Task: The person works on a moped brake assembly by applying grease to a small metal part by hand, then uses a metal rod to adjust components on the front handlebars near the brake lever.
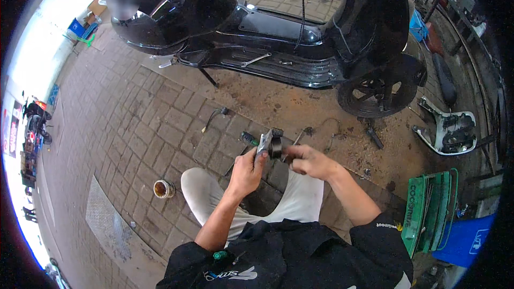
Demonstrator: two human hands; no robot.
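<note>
My left hand (247, 174) is closed around a silvery metal part (264, 144) with a dark cylindrical piece (276, 145) on its side, held above my lap. My right hand (313, 165) is just right of that piece, fingers curled at its side; whether something small is in them is hidden. A green-and-black tool (250, 139) lies on the pavers behind my left hand. An open jar of brown substance (164, 189) stands beside my left knee.
A black scooter (209, 43) stands ahead, a wrench (256, 60) on its footboard. A white-and-black panel (466, 128) lies right, near a green toolbox (428, 211) and blue bin (463, 241). A loose connector (224, 111) and metal plate (112, 219) are on the pavers.
</note>
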